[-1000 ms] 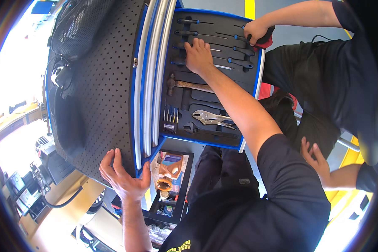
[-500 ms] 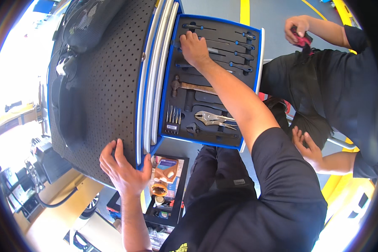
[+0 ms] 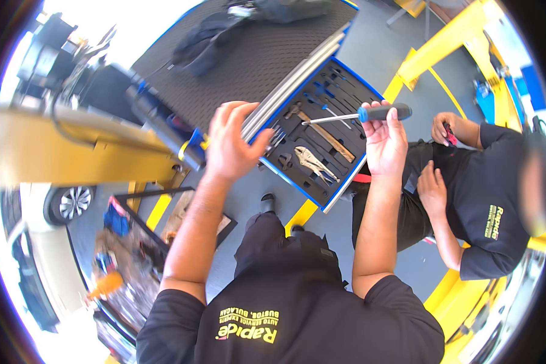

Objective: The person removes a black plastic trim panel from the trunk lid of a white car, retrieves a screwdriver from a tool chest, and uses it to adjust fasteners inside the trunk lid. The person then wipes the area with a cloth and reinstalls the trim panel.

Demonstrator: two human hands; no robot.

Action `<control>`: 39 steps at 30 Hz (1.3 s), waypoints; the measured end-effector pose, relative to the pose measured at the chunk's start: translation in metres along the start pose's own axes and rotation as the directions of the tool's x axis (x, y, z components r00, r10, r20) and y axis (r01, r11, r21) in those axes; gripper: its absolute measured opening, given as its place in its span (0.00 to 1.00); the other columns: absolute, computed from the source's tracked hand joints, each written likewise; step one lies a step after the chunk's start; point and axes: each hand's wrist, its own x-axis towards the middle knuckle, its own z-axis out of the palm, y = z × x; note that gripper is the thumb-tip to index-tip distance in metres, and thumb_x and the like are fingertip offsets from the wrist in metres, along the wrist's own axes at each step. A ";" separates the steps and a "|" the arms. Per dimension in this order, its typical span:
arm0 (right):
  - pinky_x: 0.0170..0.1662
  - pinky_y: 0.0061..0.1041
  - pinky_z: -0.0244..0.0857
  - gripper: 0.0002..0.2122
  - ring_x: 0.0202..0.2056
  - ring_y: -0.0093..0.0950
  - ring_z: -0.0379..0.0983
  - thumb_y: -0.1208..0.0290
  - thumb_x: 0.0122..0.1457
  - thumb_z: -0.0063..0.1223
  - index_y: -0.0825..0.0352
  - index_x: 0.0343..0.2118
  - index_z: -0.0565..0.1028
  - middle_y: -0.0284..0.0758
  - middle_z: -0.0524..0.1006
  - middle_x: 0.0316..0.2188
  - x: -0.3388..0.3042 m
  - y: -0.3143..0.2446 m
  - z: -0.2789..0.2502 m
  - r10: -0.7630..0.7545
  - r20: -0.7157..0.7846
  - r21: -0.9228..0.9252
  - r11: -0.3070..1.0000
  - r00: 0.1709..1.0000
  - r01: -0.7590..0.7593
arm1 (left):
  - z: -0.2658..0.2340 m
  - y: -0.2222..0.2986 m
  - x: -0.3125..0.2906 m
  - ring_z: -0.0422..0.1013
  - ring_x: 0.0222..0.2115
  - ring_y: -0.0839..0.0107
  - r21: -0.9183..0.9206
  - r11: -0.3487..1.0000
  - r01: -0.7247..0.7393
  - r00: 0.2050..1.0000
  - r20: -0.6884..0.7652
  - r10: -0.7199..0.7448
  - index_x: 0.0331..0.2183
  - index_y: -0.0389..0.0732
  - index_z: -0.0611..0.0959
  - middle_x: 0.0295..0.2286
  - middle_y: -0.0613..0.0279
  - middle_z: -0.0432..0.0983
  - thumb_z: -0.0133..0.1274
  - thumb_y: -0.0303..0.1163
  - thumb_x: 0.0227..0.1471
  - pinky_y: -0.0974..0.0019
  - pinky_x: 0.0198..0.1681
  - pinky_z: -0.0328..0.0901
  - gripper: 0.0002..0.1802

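A screwdriver point(image 3: 383, 113) with a dark grey and blue handle lies across the fingers of my right hand point(image 3: 385, 145). Its shaft points left, above the open drawer point(image 3: 332, 203). My left hand point(image 3: 232, 145) holds nothing. Its fingers are apart, beside the front edge of the tool cabinet point(image 3: 209, 85). Dark foam in the drawer carries a wooden-handled hammer point(image 3: 329, 134), silver locking pliers point(image 3: 312, 161) and an adjustable wrench point(image 3: 284, 160). Several blue-handled tools sit toward the drawer's far end, too small to tell apart.
At the right sits another person point(image 3: 467, 206) in a dark shirt, a red and black object point(image 3: 450, 134) in one hand. A dark bag or cloth point(image 3: 224, 36) rests on the cabinet top. Yellow lift parts point(image 3: 73, 145) stand left, near a car wheel point(image 3: 71, 204).
My right hand has come out of the drawer toward me, now with a screwdriver. My left hand has lifted off the cabinet's edge. The whole view has turned.
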 end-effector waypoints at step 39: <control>0.50 0.42 0.73 0.13 0.44 0.49 0.80 0.65 0.67 0.57 0.68 0.47 0.76 0.48 0.83 0.38 -0.884 0.324 0.047 0.918 0.340 -0.856 0.213 0.203 0.471 | -0.544 0.184 -1.123 0.77 0.55 0.47 -0.891 0.452 0.045 -0.279 -0.446 -0.851 0.52 0.37 0.75 0.47 0.54 0.78 0.57 0.37 0.69 0.55 0.55 0.72 0.18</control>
